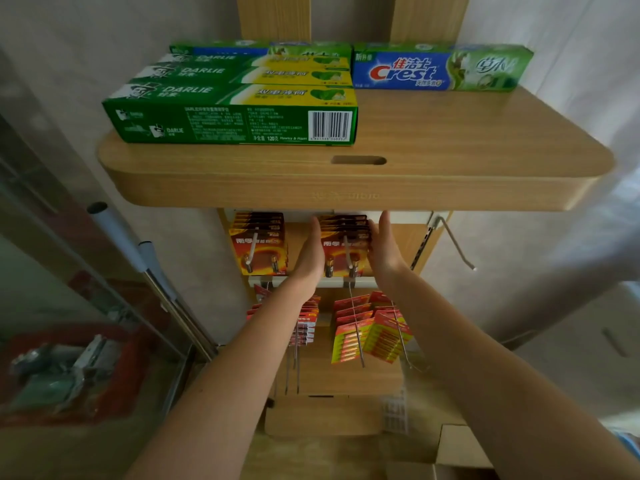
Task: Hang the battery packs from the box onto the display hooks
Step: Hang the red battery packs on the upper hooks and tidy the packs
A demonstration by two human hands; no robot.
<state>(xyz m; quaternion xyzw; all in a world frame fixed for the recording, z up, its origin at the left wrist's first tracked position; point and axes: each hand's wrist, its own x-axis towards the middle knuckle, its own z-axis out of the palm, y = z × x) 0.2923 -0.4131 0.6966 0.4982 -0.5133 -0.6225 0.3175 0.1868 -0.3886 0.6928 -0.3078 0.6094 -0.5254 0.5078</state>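
Under the wooden shelf, a stack of red-and-orange battery packs (346, 245) hangs on the middle hook (349, 259). My left hand (310, 256) lies flat against the stack's left side and my right hand (382, 249) against its right side, fingers straight and pointing up, pressing the packs between them. A second stack of the same packs (259, 247) hangs on the left hook. A bare metal hook (455, 242) sticks out at the right. The cardboard box (460, 448) shows at the bottom right; its inside is hidden.
The wooden shelf (450, 161) above carries green Darlie toothpaste boxes (235, 116) and a Crest box (440, 69). Lower hooks hold smaller red and yellow-green battery cards (370, 329) and red packs (306, 320). A red bin (69, 372) sits behind glass at the left.
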